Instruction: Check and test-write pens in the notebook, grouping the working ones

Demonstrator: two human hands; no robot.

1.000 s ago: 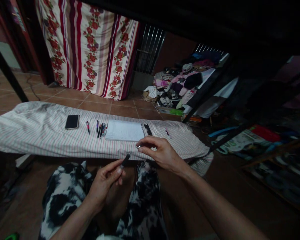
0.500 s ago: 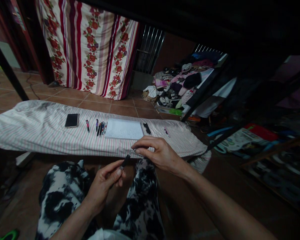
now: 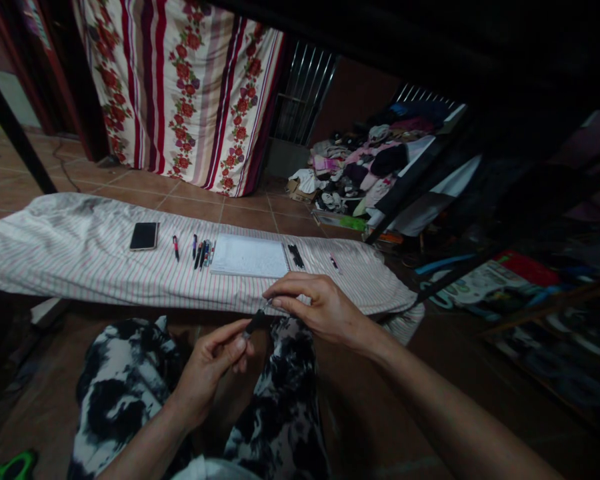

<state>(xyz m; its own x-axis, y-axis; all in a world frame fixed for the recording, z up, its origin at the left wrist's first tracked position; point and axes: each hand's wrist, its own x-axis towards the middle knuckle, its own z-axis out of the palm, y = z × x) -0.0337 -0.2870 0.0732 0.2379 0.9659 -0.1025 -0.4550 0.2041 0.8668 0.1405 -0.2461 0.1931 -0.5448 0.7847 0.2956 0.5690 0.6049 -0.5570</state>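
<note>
Between thumb and fingers, my left hand (image 3: 223, 353) grips a dark pen (image 3: 255, 322) that slants up to the right. My right hand (image 3: 313, 303) pinches at the pen's upper end, where a small pale piece shows between the fingertips; its exact shape is too small to tell. Just beyond the hands, a spiral notebook (image 3: 250, 257) lies on the striped cloth (image 3: 105, 273). Several pens (image 3: 203, 255) lie along its left side, with a red and black pen (image 3: 175, 247) further left. Black pens (image 3: 296, 257) rest at its right, and a pinkish pen (image 3: 335, 264) lies beyond those.
A phone (image 3: 145, 236) lies at the cloth's left. Behind are a floral curtain (image 3: 180, 100) and a heap of clothes (image 3: 365, 160). Dark poles rise at left and right. My patterned trouser legs (image 3: 125, 393) are below, and a green-handled object (image 3: 17, 467) is at bottom left.
The camera view has shifted slightly. My hands keep nearly the same hold on the pen, its upper end still at my right fingertips.
</note>
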